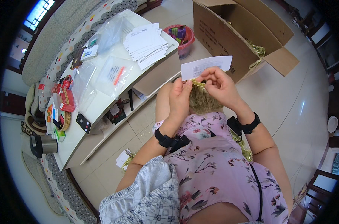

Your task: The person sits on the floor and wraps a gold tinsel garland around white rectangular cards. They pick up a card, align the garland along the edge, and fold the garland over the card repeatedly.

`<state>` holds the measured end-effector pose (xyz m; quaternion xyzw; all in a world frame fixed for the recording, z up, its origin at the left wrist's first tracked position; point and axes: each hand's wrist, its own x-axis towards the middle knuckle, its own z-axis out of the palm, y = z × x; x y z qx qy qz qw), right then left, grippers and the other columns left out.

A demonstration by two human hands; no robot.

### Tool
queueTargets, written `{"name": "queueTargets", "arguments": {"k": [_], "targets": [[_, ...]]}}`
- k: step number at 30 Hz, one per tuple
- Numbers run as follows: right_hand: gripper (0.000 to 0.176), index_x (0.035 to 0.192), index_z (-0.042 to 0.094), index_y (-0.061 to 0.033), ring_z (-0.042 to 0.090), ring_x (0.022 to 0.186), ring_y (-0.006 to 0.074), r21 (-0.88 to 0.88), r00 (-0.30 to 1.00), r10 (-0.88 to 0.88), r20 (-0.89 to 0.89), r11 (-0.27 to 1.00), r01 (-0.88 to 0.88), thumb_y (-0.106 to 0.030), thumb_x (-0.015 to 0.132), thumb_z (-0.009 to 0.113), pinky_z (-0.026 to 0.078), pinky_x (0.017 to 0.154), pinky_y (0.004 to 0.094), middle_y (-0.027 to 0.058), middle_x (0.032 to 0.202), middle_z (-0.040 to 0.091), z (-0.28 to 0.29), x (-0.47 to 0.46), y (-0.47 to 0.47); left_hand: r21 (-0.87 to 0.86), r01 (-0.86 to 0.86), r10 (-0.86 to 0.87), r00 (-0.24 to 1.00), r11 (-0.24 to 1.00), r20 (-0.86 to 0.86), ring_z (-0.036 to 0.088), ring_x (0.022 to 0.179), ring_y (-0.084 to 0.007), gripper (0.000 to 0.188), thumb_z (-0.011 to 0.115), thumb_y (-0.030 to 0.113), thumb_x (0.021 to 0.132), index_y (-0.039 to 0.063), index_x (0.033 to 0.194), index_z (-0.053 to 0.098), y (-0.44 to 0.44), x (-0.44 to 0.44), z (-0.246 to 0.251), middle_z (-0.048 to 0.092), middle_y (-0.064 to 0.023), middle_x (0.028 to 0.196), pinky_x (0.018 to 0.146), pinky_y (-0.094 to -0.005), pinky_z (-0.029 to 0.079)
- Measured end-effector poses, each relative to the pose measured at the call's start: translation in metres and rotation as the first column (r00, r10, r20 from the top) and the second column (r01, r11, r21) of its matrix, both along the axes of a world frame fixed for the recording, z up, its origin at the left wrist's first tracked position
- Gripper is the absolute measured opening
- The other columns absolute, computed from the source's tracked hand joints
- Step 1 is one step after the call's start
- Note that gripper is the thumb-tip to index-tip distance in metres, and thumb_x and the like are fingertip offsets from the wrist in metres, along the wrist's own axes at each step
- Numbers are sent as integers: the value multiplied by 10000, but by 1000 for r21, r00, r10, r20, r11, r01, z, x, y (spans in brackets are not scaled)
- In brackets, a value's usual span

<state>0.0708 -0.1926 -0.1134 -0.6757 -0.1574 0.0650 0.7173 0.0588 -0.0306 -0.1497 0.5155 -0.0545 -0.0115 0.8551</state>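
Note:
Above my lap I hold a bundle of gold tinsel fringe (pixel 205 101), which hangs down between my knees. A white printed card (pixel 187 70) stands upright behind the fringe's gold top band (pixel 198 83). My left hand (pixel 180 96) pinches the band near the card's lower left corner, thumb on top. My right hand (pixel 220 86) grips the band's right part with bent fingers, in front of the card. Whether the card is fastened to the band is hidden by my fingers.
To the left, a white table (pixel 107 106) bears a stack of white cards (pixel 145 42), plastic bags (pixel 113 30) and a phone (pixel 83 123). Ahead stand a pink basket (pixel 184 51) and an open cardboard box (pixel 214 36) with gold tinsel. More cards (pixel 122 159) and tinsel lie on the floor.

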Motion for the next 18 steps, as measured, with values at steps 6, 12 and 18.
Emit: {"name": "queueTargets", "arguments": {"k": [6, 12, 18], "targets": [[311, 1104, 547, -23, 493, 642, 23, -331, 973, -67, 221, 933, 140, -30, 794, 577, 437, 616, 201, 1, 930, 604, 26, -4, -30, 133, -175, 157, 978, 976, 135, 547, 909, -66, 180, 496, 138, 982, 1, 1054, 589, 12, 12, 2, 633, -37, 1023, 830, -225, 434], [169, 988, 600, -15, 476, 706, 19, -434, 996, -77, 46, 896, 90, -103, 850, 643, 396, 636, 183, -26, 847, 568, 40, -1, -52, 188, -244, 207, 959, 951, 195, 550, 927, -70, 198, 511, 142, 976, -1, 1088, 589, 32, 20, 14, 633, -30, 1038, 847, -229, 429], [114, 887, 626, -43, 487, 744, 41, -407, 993, -70, 94, 908, 103, -152, 871, 655, 402, 685, 214, -55, 797, 555, 49, 2, -61, 124, -183, 154, 965, 975, 214, 553, 1011, -97, 252, 502, 142, 978, -7, 1172, 564, 43, 16, 28, 621, -59, 1123, 920, -262, 412]]}}
